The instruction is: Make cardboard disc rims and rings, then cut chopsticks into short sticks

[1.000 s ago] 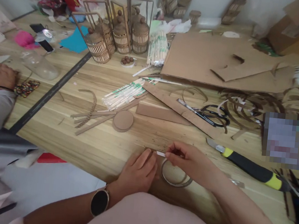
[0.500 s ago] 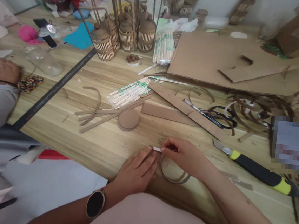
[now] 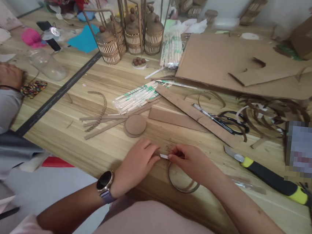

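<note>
A short white stretch of a narrow strip [image 3: 164, 156] shows between my two hands. My left hand [image 3: 136, 163] is closed, thumb and fingers pinched at the strip's left end. At its right end, the thumb and forefinger of my right hand [image 3: 191, 164] are pinched on it. Below the right hand, a thin brown cardboard ring [image 3: 182, 190] lies on the table; my fingers hide where its upper part meets the strip. Farther off sits a round cardboard disc [image 3: 135, 125].
A utility knife [image 3: 272, 179] lies on the right, blade out. Beyond are scissors [image 3: 234, 122], cardboard strips [image 3: 178, 119], bagged sticks [image 3: 136, 96] and a large cardboard sheet [image 3: 219, 60]. Small caged lanterns [image 3: 133, 37] stand at the back. Another person's hand [image 3: 8, 75] rests far left.
My left hand lay flat on the table; it has lifted, turned and closed in a pinch at the strip's left end. My right hand keeps its pinch. The view has shifted slightly.
</note>
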Tool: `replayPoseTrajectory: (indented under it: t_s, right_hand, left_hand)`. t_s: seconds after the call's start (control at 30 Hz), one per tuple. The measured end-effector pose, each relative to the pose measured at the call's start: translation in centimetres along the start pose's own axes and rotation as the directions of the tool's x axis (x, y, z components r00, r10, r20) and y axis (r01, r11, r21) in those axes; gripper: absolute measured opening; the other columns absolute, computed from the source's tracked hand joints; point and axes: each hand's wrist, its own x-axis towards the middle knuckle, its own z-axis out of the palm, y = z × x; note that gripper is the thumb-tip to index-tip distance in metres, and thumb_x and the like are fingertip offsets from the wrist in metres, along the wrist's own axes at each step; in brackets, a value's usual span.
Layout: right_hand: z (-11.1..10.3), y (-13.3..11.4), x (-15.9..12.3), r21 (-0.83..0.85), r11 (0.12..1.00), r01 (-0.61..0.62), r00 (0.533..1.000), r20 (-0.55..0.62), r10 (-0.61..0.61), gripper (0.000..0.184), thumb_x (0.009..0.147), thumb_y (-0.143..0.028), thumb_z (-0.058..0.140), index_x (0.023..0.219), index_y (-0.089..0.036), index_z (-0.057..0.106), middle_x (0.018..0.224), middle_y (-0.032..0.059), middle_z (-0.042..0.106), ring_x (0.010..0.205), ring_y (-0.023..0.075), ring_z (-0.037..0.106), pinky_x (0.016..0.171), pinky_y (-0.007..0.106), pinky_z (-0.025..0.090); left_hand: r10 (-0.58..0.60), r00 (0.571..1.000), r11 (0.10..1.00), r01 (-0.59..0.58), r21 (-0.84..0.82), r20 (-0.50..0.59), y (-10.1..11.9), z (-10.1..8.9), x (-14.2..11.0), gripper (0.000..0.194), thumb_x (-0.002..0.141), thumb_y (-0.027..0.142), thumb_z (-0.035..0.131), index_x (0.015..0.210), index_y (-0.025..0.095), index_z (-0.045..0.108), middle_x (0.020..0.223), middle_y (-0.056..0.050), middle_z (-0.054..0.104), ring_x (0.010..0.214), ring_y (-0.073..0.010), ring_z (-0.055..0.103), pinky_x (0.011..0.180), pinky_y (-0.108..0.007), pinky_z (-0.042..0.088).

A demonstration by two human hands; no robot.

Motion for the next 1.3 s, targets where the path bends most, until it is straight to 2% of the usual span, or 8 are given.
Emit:
replayPoseTrajectory:
  t_s: [0.23, 0.47, 0.63, 0.77, 0.9, 1.1, 1.3]
  right_hand:
    - [0.2, -0.1, 0.0, -0.019, 1.000, -0.007, 1.000, 0.002, 0.007, 0.016, 0.086, -0.026, 0.054, 0.074, -0.021, 0.063, 0.072, 0.0033, 0.069, 0.069, 0.0191, 0.059, 0.060, 0.029, 0.037]
    - [0.4, -0.3, -0.1, -0.031, 0.999, -0.008, 1.000, -0.026, 0.008, 0.016, 0.085, -0.025, 0.054, 0.073, -0.021, 0.063, 0.070, 0.0031, 0.068, 0.067, 0.0186, 0.057, 0.058, 0.028, 0.035]
    - [0.7, -0.3, -0.1, -0.038, 0.999, -0.025, 0.999, -0.035, 0.024, 0.018, 0.085, -0.026, 0.053, 0.071, -0.021, 0.062, 0.068, 0.0026, 0.066, 0.065, 0.0182, 0.056, 0.057, 0.028, 0.034]
    - [0.9, -0.5, -0.3, -0.051, 0.998, -0.045, 0.998, -0.041, 0.043, 0.018, 0.086, -0.026, 0.051, 0.072, -0.021, 0.061, 0.067, 0.0025, 0.064, 0.064, 0.0181, 0.055, 0.057, 0.028, 0.033]
    - [1.3, -0.6, -0.5, -0.078, 0.996, -0.039, 0.998, -0.061, 0.034, 0.016, 0.087, -0.024, 0.051, 0.076, -0.020, 0.061, 0.076, 0.0043, 0.067, 0.071, 0.0195, 0.058, 0.062, 0.029, 0.035]
    - [1.8, -0.7, -0.6, -0.117, 0.992, -0.047, 0.995, -0.094, 0.036, 0.015, 0.088, -0.023, 0.051, 0.079, -0.019, 0.062, 0.083, 0.0062, 0.068, 0.078, 0.0210, 0.060, 0.066, 0.030, 0.037]
    - [2.3, -1.0, -0.6, -0.176, 0.979, -0.107, 0.988, -0.132, 0.085, 0.014, 0.089, -0.022, 0.052, 0.081, -0.019, 0.063, 0.085, 0.0051, 0.066, 0.078, 0.0195, 0.060, 0.064, 0.028, 0.035]
  left_hand:
    - [0.095, 0.995, 0.995, -0.094, -0.008, 0.035, -0.5, -0.4, 0.5, 0.014, 0.094, 0.019, 0.056, 0.095, 0.018, 0.070, 0.089, -0.005, 0.062, 0.089, -0.0206, 0.057, 0.079, -0.034, 0.048]
    - [0.007, 0.999, 0.999, -0.006, -0.033, 0.049, -0.1, -0.6, 0.9, 0.009, 0.089, 0.018, 0.062, 0.086, 0.018, 0.070, 0.085, -0.004, 0.062, 0.088, -0.0211, 0.058, 0.079, -0.035, 0.049]
    - [-0.015, 0.994, 0.997, 0.022, -0.067, 0.106, -0.1, -1.0, 0.9, 0.010, 0.088, 0.020, 0.066, 0.094, 0.018, 0.073, 0.086, -0.004, 0.063, 0.090, -0.0217, 0.059, 0.080, -0.035, 0.048]
    - [0.011, 0.994, 0.999, -0.007, -0.038, 0.107, -0.1, -1.1, 0.8, 0.011, 0.090, 0.020, 0.063, 0.094, 0.017, 0.073, 0.086, -0.004, 0.063, 0.090, -0.0216, 0.059, 0.081, -0.035, 0.047]
    - [0.043, 0.994, 0.999, -0.043, -0.005, 0.096, 0.0, -0.9, 0.7, 0.011, 0.091, 0.022, 0.062, 0.091, 0.016, 0.072, 0.086, -0.005, 0.063, 0.089, -0.0218, 0.057, 0.080, -0.035, 0.047]
    - [0.055, 0.996, 0.998, -0.056, 0.008, 0.076, -0.1, -0.5, 0.5, 0.013, 0.093, 0.022, 0.060, 0.091, 0.016, 0.071, 0.086, -0.005, 0.063, 0.089, -0.0222, 0.057, 0.079, -0.036, 0.046]
    - [0.052, 0.995, 0.998, -0.054, 0.022, 0.087, 0.0, -0.6, 0.4, 0.011, 0.092, 0.021, 0.062, 0.090, 0.015, 0.071, 0.085, -0.005, 0.062, 0.089, -0.0222, 0.057, 0.080, -0.036, 0.047]
